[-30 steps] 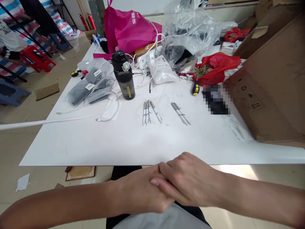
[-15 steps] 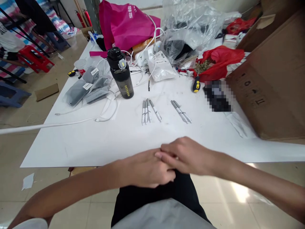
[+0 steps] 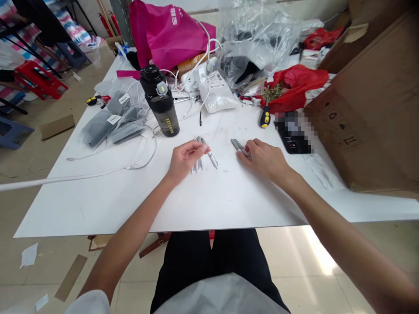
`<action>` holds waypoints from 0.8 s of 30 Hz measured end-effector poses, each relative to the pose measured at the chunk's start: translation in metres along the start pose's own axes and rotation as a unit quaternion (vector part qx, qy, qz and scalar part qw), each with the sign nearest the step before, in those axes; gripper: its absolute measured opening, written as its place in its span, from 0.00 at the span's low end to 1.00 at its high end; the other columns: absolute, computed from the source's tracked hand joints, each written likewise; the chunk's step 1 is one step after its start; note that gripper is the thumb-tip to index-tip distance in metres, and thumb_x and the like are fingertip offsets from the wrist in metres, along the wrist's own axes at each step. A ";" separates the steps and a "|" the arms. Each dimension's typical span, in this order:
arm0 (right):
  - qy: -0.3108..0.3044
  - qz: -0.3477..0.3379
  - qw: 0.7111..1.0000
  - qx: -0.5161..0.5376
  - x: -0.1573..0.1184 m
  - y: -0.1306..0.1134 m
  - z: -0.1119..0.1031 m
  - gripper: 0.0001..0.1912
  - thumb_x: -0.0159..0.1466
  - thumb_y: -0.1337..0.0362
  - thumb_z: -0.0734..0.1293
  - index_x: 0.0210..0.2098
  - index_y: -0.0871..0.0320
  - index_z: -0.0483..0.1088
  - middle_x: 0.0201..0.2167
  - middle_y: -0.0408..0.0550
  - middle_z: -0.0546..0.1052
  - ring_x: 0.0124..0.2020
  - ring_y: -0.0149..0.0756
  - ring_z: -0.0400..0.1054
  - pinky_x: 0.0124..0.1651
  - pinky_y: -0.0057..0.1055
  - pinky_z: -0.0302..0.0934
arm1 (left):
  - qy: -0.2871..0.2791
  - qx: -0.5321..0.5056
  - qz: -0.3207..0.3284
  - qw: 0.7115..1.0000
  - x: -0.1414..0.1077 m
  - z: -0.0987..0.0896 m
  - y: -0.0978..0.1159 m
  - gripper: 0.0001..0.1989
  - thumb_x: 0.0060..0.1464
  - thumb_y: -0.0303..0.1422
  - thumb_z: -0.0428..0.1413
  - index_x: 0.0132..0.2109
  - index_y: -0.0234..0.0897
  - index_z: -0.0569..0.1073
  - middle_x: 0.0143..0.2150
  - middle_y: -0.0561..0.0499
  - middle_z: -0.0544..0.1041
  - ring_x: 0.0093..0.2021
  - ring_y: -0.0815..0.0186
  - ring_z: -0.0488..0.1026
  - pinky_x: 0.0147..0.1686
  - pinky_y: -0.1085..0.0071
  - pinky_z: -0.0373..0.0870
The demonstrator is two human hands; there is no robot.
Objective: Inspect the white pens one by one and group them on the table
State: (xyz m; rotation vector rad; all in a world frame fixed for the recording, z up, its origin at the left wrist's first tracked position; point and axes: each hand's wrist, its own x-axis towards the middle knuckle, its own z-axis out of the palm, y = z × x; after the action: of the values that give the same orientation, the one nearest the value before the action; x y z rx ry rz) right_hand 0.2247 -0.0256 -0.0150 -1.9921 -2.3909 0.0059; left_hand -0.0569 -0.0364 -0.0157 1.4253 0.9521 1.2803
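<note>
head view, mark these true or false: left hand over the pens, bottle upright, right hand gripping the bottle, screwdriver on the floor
The left hand is over a bunch of silver pens: true.
The black bottle stands upright: true.
The right hand grips the bottle: false, it is at a second group of pens, away from the bottle.
The screwdriver is on the floor: false, it lies on the white table.
</note>
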 end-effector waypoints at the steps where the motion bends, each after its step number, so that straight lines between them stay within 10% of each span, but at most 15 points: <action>1: 0.008 -0.006 1.000 -0.004 -0.001 0.000 0.000 0.20 0.77 0.50 0.61 0.52 0.61 0.73 0.48 0.60 0.80 0.40 0.47 0.75 0.32 0.35 0.46 | 0.029 -0.035 -0.018 0.999 0.000 -0.002 -0.004 0.12 0.64 0.43 0.68 0.42 0.39 0.86 0.41 0.45 0.86 0.42 0.63 0.82 0.46 0.66 0.76; 8: 0.041 -0.057 0.997 -0.037 -0.003 -0.002 0.007 0.19 0.78 0.55 0.58 0.46 0.62 0.75 0.53 0.63 0.76 0.37 0.44 0.72 0.31 0.35 0.48 | 0.136 -0.225 -0.091 0.961 0.010 -0.024 -0.008 0.11 0.57 0.40 0.72 0.36 0.38 0.84 0.33 0.50 0.78 0.33 0.70 0.73 0.35 0.72 0.70; 17: 0.284 -0.150 0.941 0.104 0.006 -0.020 -0.025 0.17 0.80 0.52 0.58 0.45 0.56 0.70 0.49 0.63 0.78 0.42 0.47 0.72 0.46 0.43 0.64 | 0.189 -0.348 -0.164 0.904 0.018 -0.039 -0.010 0.09 0.62 0.37 0.66 0.36 0.36 0.81 0.32 0.51 0.78 0.30 0.71 0.74 0.35 0.73 0.72; 21: 0.194 -0.186 0.912 0.310 0.017 -0.054 -0.028 0.19 0.81 0.45 0.57 0.47 0.53 0.65 0.36 0.51 0.77 0.35 0.42 0.70 0.41 0.38 0.63 | 0.118 -0.324 -0.151 0.926 0.014 -0.032 -0.007 0.08 0.66 0.36 0.64 0.47 0.37 0.84 0.46 0.46 0.86 0.50 0.65 0.83 0.56 0.70 0.76; 24: 0.049 -0.157 0.833 0.527 0.026 -0.087 -0.014 0.25 0.78 0.37 0.57 0.44 0.52 0.65 0.30 0.43 0.71 0.27 0.35 0.64 0.33 0.33 0.60 | 0.044 -0.290 -0.120 0.948 0.011 -0.025 -0.006 0.15 0.68 0.39 0.63 0.57 0.39 0.83 0.63 0.44 0.83 0.68 0.59 0.77 0.69 0.64 0.70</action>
State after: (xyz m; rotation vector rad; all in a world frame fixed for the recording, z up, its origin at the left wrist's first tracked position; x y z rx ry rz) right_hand 0.1348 -0.0163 0.0011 -1.0299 -1.8808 0.9487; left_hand -0.0794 -0.0208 -0.0193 0.7774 0.6962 1.3051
